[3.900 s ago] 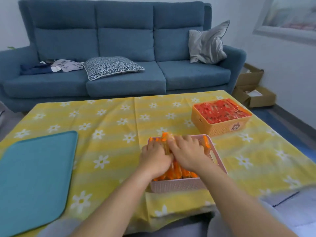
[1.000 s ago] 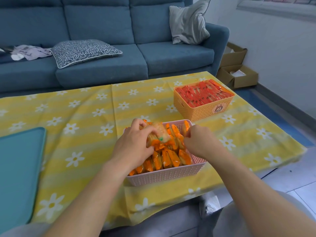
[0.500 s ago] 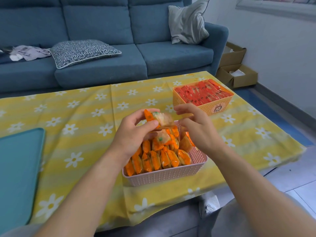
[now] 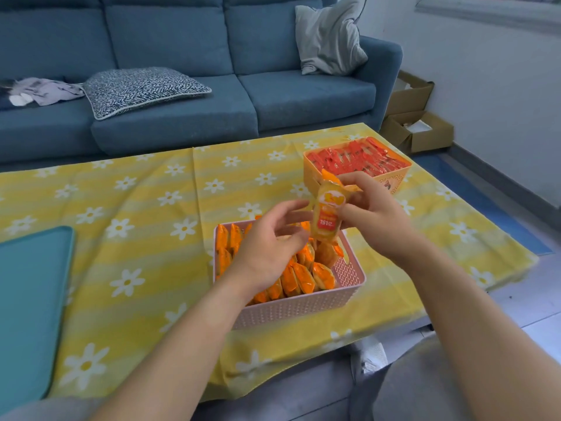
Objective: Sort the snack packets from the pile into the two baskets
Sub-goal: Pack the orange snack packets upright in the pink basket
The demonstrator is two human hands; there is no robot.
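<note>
Saw a blue sofa (image 4: 170,44) spanning the top of the frame. Below it, found the counter (image 4: 136,208), covered in yellow daisy-print cloth and filling the middle band. Noted a teal mat (image 4: 30,299) lying flat on it at the lower left edge. Found a pink basket (image 4: 291,308) at lower centre, near the counter's front edge, packed with orange packets (image 4: 300,281) standing in rows. Found an orange basket (image 4: 394,179) at centre right, further back and apart from the pink basket, filled with red packets (image 4: 355,161). Spotted a patterned cushion (image 4: 142,89) lying flat on the sofa seat at upper left, a grey cushion (image 4: 328,41) propped in the sofa's right corner, and open cardboard boxes (image 4: 419,129) on the floor at the right. Saw the left grip (image 4: 270,247) above the pink basket, fingers loosely curved and holding nothing, fingertips just beside the held packet; could not tell contact. Saw the right grip (image 4: 373,217) just right of it, thumb and fingers pinched on the upper end of a yellow-orange packet (image 4: 329,215). Found that packet hanging upright in the air between the two grips, above the pink basket's far rim and in front of the orange basket.
</note>
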